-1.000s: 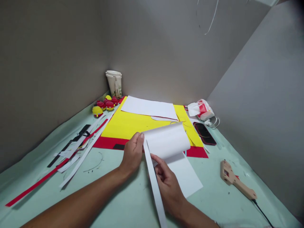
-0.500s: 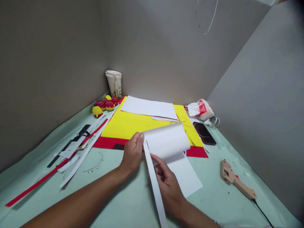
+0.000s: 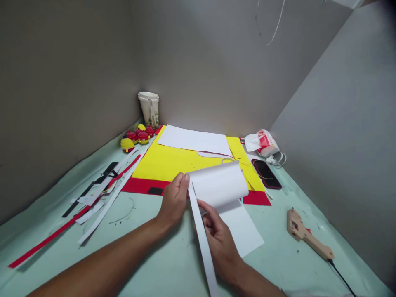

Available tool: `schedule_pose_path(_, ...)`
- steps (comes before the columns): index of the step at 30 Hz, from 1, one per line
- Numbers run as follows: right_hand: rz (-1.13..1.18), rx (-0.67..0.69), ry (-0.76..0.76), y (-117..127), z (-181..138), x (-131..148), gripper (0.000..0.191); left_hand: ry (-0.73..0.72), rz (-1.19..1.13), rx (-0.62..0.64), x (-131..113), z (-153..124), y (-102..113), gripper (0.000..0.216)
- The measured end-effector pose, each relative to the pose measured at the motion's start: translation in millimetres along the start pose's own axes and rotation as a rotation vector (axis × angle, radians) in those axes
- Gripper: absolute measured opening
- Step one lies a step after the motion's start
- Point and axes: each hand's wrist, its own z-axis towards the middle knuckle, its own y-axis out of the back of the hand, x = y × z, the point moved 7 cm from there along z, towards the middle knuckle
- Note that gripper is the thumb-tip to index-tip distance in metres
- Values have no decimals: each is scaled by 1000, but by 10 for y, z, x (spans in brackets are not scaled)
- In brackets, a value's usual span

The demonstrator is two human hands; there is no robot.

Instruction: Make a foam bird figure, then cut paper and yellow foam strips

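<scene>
A white paper sheet [image 3: 218, 183] is curled over in front of me, held at its left edge between the thumb and fingers of my left hand [image 3: 175, 199]. A long narrow strip [image 3: 202, 239] hangs from that edge toward me, parted from the sheet by a slit that stops short of my left thumb. My right hand [image 3: 218, 233] is closed beneath the curl, beside the strip, its index finger stretched along the slit. Whatever my right hand grips is hidden behind its fingers and the paper. Another part of white paper [image 3: 243, 231] lies flat below the curl.
Yellow card [image 3: 167, 161] on red card [image 3: 139, 186] lies behind my hands, topped by a white sheet [image 3: 194, 140]. Paper strips [image 3: 102, 225], small red-and-yellow balls [image 3: 127, 144] and cups [image 3: 149, 108] sit left. Rightward are a glue gun [image 3: 309, 235], phone [image 3: 266, 174] and tissue pack [image 3: 266, 142].
</scene>
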Motion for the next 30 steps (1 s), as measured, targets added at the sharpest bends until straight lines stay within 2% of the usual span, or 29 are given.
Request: schedule_pose_path(30, 34, 9, 0, -14, 4, -5, 47, 24, -41, 28, 37, -12, -30, 36)
